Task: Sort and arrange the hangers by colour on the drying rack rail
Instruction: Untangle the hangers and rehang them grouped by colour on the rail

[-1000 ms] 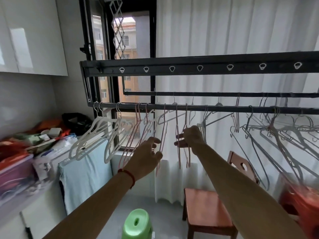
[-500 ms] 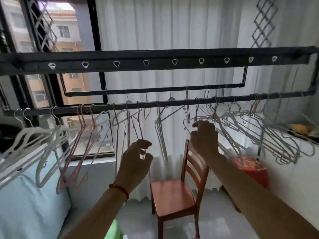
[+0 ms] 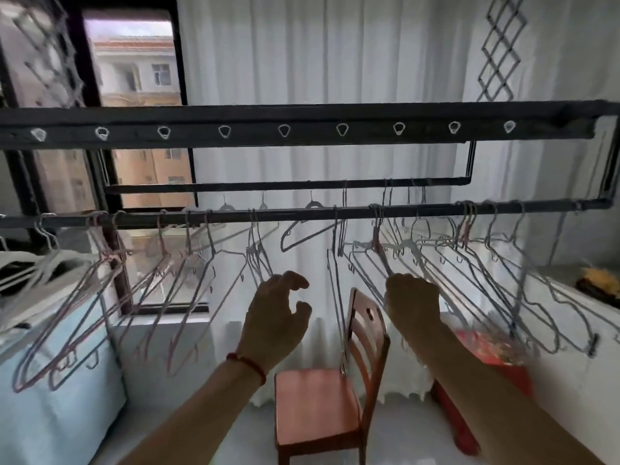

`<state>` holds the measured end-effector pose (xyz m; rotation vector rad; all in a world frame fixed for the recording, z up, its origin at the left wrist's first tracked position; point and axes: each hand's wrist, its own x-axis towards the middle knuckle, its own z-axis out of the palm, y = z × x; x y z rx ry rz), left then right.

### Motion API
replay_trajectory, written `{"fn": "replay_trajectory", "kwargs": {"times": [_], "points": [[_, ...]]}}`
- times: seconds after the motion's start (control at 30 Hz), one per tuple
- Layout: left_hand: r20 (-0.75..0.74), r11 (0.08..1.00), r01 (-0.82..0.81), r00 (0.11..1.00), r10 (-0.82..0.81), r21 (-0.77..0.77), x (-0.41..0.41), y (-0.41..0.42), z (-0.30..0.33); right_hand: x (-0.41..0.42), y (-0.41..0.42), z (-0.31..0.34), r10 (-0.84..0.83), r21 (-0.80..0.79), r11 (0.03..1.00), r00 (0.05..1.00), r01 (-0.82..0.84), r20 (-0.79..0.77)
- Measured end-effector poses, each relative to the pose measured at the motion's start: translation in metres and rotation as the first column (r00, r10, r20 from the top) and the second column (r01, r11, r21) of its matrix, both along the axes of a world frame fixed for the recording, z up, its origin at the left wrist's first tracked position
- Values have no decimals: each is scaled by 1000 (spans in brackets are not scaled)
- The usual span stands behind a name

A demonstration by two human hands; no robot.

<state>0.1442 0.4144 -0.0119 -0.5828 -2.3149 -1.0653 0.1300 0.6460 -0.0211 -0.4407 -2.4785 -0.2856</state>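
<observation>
A dark rail runs across the drying rack at head height. White hangers hang at its far left, pink hangers beside them, and grey wire hangers crowd its right half. My right hand is raised under the rail and grips the lower part of a hanger with a reddish neck among the grey ones. My left hand hovers below the rail with curled fingers and holds nothing; a few grey hangers hang just above it.
A wooden chair stands below the rail between my arms. A red box sits on the floor at right, a light blue cloth hangs at lower left. White curtains and a window lie behind the rack.
My view has swung right along the rail. My right hand left the pink hangers and now grips a hanger among the grey ones; my left hand let go and hovers.
</observation>
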Motion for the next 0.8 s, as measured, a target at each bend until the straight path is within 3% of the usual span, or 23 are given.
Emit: {"fn": "replay_trajectory", "kwargs": {"times": [0.2,0.37,0.67,0.8], "points": [[31,997,-60,998,61,-51,-4,8,2,4,10,7,105,-84,991,994,-107,-32],[61,996,-73,995,76,-55,0,16,0,9,5,30,145,-65,986,981,-154,-132],[83,999,-23,996,27,-42,13,-6,-2,57,-23,25,171,-208,954,962,-216,-215],[86,999,38,996,-35,-26,22,-15,-5,75,-33,10,160,-361,904,964,-229,-211]]}}
